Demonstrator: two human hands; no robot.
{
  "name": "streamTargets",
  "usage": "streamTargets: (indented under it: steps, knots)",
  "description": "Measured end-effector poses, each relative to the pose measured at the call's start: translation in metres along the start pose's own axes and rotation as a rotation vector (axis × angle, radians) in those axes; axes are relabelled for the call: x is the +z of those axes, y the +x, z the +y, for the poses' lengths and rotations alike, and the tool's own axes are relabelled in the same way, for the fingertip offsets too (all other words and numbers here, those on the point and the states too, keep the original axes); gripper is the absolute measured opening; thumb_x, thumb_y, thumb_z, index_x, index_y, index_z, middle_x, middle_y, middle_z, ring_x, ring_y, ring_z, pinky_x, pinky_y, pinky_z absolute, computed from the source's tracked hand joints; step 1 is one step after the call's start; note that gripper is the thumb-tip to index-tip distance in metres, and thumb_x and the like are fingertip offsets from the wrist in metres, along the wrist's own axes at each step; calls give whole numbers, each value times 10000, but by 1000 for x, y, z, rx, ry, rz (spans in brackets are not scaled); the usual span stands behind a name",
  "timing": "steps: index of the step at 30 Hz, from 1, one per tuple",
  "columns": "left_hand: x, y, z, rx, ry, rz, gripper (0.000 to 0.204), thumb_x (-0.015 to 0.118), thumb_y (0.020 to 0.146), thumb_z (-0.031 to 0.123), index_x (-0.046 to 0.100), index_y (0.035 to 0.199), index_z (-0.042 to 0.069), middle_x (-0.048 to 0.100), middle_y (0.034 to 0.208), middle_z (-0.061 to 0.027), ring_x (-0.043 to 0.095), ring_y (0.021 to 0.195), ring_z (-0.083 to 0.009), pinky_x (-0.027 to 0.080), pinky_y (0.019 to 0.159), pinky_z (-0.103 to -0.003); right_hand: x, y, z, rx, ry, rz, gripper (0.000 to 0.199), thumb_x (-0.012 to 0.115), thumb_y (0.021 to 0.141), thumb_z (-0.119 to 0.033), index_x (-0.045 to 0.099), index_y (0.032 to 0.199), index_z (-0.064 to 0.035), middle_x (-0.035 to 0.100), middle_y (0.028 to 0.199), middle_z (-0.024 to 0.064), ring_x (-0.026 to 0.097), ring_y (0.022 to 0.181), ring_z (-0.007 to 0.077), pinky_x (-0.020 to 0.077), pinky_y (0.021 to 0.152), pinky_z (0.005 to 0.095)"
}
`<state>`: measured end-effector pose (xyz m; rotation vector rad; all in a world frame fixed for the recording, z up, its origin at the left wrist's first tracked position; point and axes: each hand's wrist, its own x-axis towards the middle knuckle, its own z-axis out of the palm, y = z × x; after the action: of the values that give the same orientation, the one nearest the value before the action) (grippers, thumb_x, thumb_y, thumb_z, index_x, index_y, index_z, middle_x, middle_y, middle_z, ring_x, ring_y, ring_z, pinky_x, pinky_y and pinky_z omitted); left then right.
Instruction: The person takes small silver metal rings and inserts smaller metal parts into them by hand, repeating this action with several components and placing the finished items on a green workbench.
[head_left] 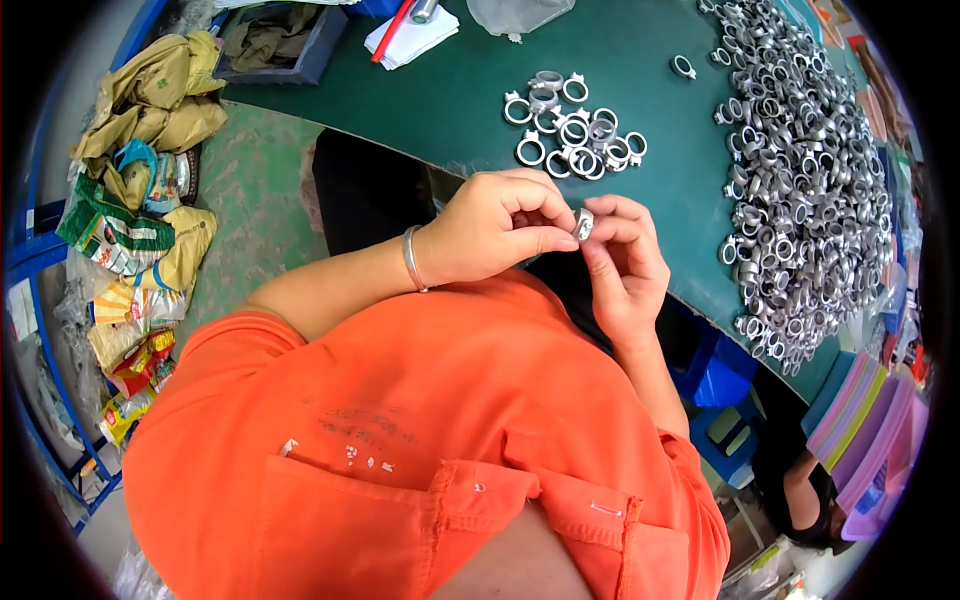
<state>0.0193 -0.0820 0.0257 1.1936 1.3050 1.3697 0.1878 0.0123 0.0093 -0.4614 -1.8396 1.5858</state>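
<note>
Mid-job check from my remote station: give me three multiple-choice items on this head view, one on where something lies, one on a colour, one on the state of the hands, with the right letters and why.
1. Where does the big heap of metal rings lie?
A. on the right side of the table
B. on the floor at the left
C. in the person's lap

2. What colour is the table top?
A. white
B. dark green
C. red

3. How is the small metal ring part held?
A. it lies loose on the table
B. the left hand alone grips it
C. fingertips of both hands pinch it

Answers: 1 A, the heap runs along the table's right side, apart from the small cluster of rings near the middle. 2 B, the bare surface is dark green. 3 C, the left hand and the right hand meet on the part above the table's edge.
</note>
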Motion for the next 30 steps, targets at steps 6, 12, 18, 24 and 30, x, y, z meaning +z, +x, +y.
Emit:
streamTargets:
  steps: [6,12,18,24,30]
  knots:
    - [-9,-7,2,171,293,-10,110,702,749,-23,653,840,16,610,825,-54,567,676,-135,446,580,-240,6,2,-6,406,422,-42,210,573,882,37,559,1092,34,587,1040,88,587,893,147,511,768,261]
    - [-22,-24,-5,-2,431,59,88,672,755,-42,628,796,21,559,768,-32,503,583,-85,413,524,-221,15,8,-2,-142,-348,-246,234,658,729,102,614,931,-8,576,1022,125,585,893,277,495,736,318]
    - [-16,-24,-7,-48,315,89,62,678,781,-20,638,819,8,569,773,-22,518,609,-67,428,543,-208,11,40,15,-310,-900,56,202,675,718,21,623,899,-51,565,925,90,527,809,282,425,712,377]
    - [-11,-16,-8,-96,229,101,64,688,814,26,656,864,4,601,823,-32,553,668,-72,453,588,-203,6,33,0,42,-362,-10,125,703,781,1,595,844,-4,556,796,61,540,658,143,434,568,248]
    - [-5,-12,-8,-111,-212,142,73,670,829,-2,651,898,-12,608,886,-60,569,760,-88,463,638,-214,12,16,-1,-127,-281,-122,147,685,780,28,593,885,-17,588,845,84,558,721,158,452,594,260]
